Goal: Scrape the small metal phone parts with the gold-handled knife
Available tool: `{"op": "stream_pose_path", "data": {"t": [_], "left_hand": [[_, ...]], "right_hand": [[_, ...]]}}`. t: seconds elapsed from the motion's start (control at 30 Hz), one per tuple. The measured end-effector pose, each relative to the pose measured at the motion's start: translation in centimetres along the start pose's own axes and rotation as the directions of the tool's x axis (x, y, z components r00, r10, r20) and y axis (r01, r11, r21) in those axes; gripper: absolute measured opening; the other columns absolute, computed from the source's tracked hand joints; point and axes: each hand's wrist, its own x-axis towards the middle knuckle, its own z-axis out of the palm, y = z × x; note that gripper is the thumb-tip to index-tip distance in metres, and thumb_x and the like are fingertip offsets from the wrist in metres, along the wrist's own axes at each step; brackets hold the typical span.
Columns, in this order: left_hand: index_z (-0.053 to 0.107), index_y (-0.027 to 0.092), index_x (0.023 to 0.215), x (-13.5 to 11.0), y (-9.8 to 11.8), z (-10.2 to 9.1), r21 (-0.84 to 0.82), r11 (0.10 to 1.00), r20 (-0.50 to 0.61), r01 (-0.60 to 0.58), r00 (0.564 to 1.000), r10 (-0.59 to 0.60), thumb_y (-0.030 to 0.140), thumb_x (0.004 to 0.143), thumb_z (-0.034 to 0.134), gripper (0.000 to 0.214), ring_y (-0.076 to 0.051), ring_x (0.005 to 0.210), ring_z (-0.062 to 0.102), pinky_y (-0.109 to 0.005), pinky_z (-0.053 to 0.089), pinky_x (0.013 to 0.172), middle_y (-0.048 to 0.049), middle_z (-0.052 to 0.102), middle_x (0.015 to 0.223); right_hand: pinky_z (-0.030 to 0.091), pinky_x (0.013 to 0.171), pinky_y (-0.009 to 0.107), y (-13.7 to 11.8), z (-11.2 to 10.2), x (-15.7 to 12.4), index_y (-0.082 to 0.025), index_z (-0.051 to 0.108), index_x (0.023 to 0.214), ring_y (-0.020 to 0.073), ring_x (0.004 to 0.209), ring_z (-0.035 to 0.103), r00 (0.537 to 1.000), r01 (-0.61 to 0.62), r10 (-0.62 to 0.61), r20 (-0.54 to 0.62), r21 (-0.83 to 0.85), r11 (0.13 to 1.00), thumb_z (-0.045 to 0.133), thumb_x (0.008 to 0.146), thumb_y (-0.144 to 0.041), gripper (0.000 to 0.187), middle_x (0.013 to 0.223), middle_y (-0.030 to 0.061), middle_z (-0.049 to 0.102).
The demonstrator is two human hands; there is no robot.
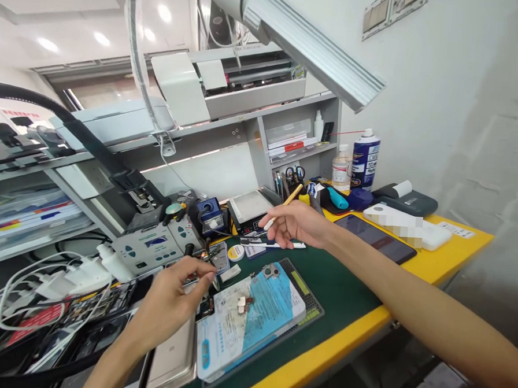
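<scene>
Yellow tool (294, 193) hung pinched in our loosely curled right hand (299, 223), our left hand (178, 291) nearly closed, its hold unclear, while the small part (241, 305) lay seemingly detached on the box (279, 311) between them, not yet touched.

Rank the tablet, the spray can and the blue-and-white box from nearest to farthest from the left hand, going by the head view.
From the left hand:
1. Blue-and-white box: just to the hand's right.
2. Tablet: farther right, beyond the box.
3. Spray can: back right, behind the tablet.
</scene>
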Motion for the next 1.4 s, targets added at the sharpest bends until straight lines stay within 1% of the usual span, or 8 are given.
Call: {"op": "stream_pose_path", "data": {"t": [0.17,0.3,0.43,0.6,0.73,0.9,1.13,1.4], "left_hand": [[0.071,0.023,0.095,0.5,-0.1,1.1,0.047,0.989,0.062,-0.14,0.989,0.137,0.043,0.093,0.051,0.028,-0.023,0.093,0.063,-0.034,0.049,0.081,-0.0057,0.071,0.099],[0.072,0.024,0.095,0.6,0.2,2.0,0.095,0.971,0.087,-0.219,0.974,0.211,0.038,0.09,0.058,0.02,-0.025,0.096,0.06,-0.039,0.047,0.085,-0.0056,0.07,0.097],[0.072,0.023,0.089,0.5,0.2,2.8,0.142,0.955,0.057,-0.259,0.966,0.254,0.032,0.093,0.053,0.021,-0.026,0.094,0.055,-0.041,0.044,0.082,-0.0071,0.068,0.091],[0.067,0.022,0.087,0.3,-0.3,2.9,0.14,0.946,0.02,-0.293,0.956,0.293,0.03,0.096,0.048,0.022,-0.025,0.097,0.055,-0.041,0.046,0.085,-0.0076,0.068,0.094],[0.064,0.023,0.09,-0.1,-0.7,3.0,0.131,0.941,-0.01,-0.313,0.948,0.317,0.029,0.097,0.047,0.019,-0.025,0.102,0.055,-0.041,0.047,0.089,-0.0069,0.067,0.1],[0.062,0.023,0.092,-0.6,-0.6,3.6,0.14,0.927,-0.053,-0.347,0.933,0.357,0.027,0.097,0.052,0.012,-0.024,0.104,0.054,-0.041,0.045,0.091,-0.0056,0.066,0.102],[0.06,0.024,0.094,-1.0,-0.3,3.9,0.163,0.907,-0.082,-0.388,0.911,0.404,0.023,0.096,0.056,0.005,-0.024,0.102,0.054,-0.042,0.043,0.091,-0.0045,0.066,0.098],[0.059,0.023,0.1,-1.2,-0.2,4.1,0.173,0.894,-0.105,-0.413,0.895,0.433,0.019,0.098,0.053,0.008,-0.022,0.1,0.054,-0.042,0.041,0.091,-0.0038,0.064,0.095]], "right_hand": [[0.043,0.036,0.019,1.1,2.7,-0.2,-0.011,0.068,0.082,0.0118,0.043,0.061,0.999,0.048,-0.048,-0.003,-0.005,0.999,0.062,0.089,-0.031,0.022,0.061,0.0028,0.067],[0.042,0.035,0.018,1.7,4.1,-0.7,-0.011,0.067,0.083,0.0099,0.043,0.06,0.993,0.106,-0.11,-0.035,-0.096,0.99,0.062,0.09,-0.029,0.02,0.067,0.0035,0.069],[0.044,0.037,0.018,1.7,4.9,-1.4,-0.013,0.069,0.085,0.0101,0.046,0.061,0.99,0.133,-0.138,-0.029,-0.128,0.983,0.062,0.091,-0.031,0.02,0.068,0.0023,0.068],[0.042,0.037,0.019,1.5,5.0,-1.8,-0.014,0.068,0.082,0.0106,0.045,0.059,0.985,0.147,-0.154,-0.078,-0.093,0.985,0.064,0.087,-0.034,0.021,0.066,0.0017,0.066],[0.039,0.035,0.021,1.7,4.9,-1.8,-0.017,0.065,0.073,0.012,0.041,0.057,0.982,0.139,-0.144,-0.124,-0.046,0.989,0.063,0.085,-0.038,0.024,0.053,-0.0005,0.06],[0.036,0.035,0.021,2.2,5.2,-1.8,-0.019,0.062,0.06,0.0092,0.031,0.044,0.974,0.128,-0.131,-0.183,-0.029,0.991,0.058,0.087,-0.038,0.033,0.038,-0.0043,0.047],[0.035,0.037,0.023,2.2,5.3,-1.8,-0.02,0.062,0.058,0.01,0.031,0.043,0.969,0.127,-0.128,-0.213,-0.023,0.992,0.058,0.086,-0.036,0.033,0.036,-0.0044,0.045],[0.036,0.038,0.022,2.3,5.4,-1.9,-0.018,0.062,0.062,0.0099,0.034,0.045,0.974,0.113,-0.111,-0.198,-0.004,0.994,0.057,0.089,-0.035,0.032,0.039,-0.0039,0.047]]}}
